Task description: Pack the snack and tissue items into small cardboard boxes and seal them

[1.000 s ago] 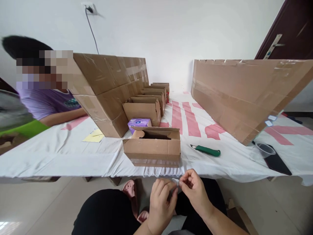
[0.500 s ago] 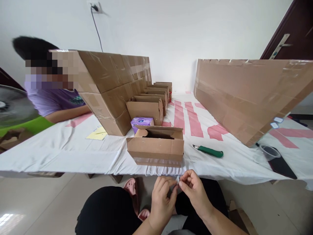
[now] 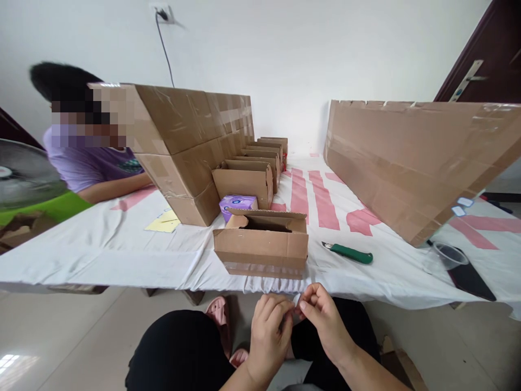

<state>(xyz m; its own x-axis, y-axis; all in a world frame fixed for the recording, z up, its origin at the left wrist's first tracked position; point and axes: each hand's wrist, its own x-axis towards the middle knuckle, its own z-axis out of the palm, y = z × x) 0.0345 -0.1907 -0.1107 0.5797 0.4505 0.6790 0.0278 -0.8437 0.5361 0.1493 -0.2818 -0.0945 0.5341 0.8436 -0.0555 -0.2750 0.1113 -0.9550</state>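
Just past the table's front edge, over my lap, my left hand (image 3: 269,328) and my right hand (image 3: 323,320) are close together with fingertips pinched. Between them shows a small whitish scrap (image 3: 297,299), thin and partly covered by the fingers; its kind is too small to make out. Beyond my hands, an open cardboard box (image 3: 260,247) stands at the table edge with its flaps up. To its right lies a green utility knife (image 3: 350,253), its blade end pointing left. Neither hand touches the box or the knife.
A purple packet (image 3: 237,205) sits behind the near box, with a row of open boxes (image 3: 244,182) beyond. Tall cardboard walls (image 3: 179,141) flank both sides. Yellow paper (image 3: 163,221) lies left; a clear cup (image 3: 446,255) and black phone-like slab (image 3: 474,282) right. A person (image 3: 93,163) leans at left.
My fingertips have shifted slightly around the whitish scrap, and less of it shows. The whole view has moved a little; the box and knife lie as before.
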